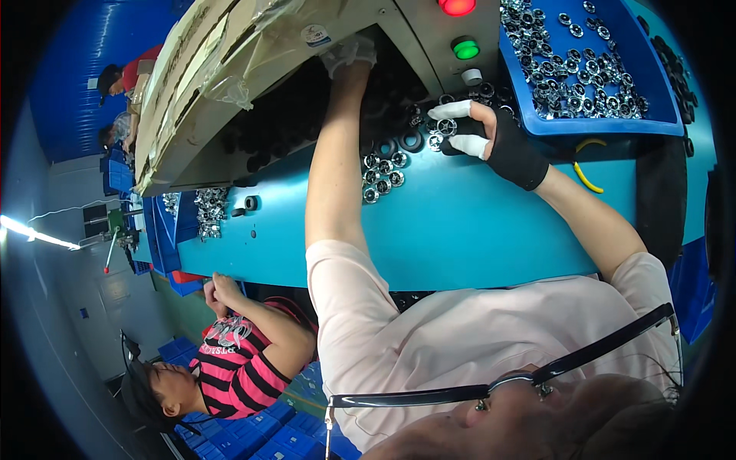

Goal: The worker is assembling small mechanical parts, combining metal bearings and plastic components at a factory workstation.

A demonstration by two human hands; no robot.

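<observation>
My right hand (512, 149) wears a black glove with white finger covers. Its thumb and forefinger close around a small chrome wheel hub (446, 127) above the blue-green table. More chrome hubs surround those fingertips. My left hand (351, 54), in a pale thin covering, reaches into the dark opening of a cardboard-covered machine (222, 84). Its fingers are lost in shadow, and whatever they touch is hidden. Beside my left forearm lies a neat cluster of chrome hubs (383, 181), with black rubber rings (412, 140) just behind it.
A blue tray (606, 126) of many chrome hubs stands at the right. Yellow-handled pliers (586, 178) lie before it. Red (458, 6) and green (465, 49) lights glow on the machine. A co-worker in a striped shirt (245, 345) sits at left, near more hubs (210, 211).
</observation>
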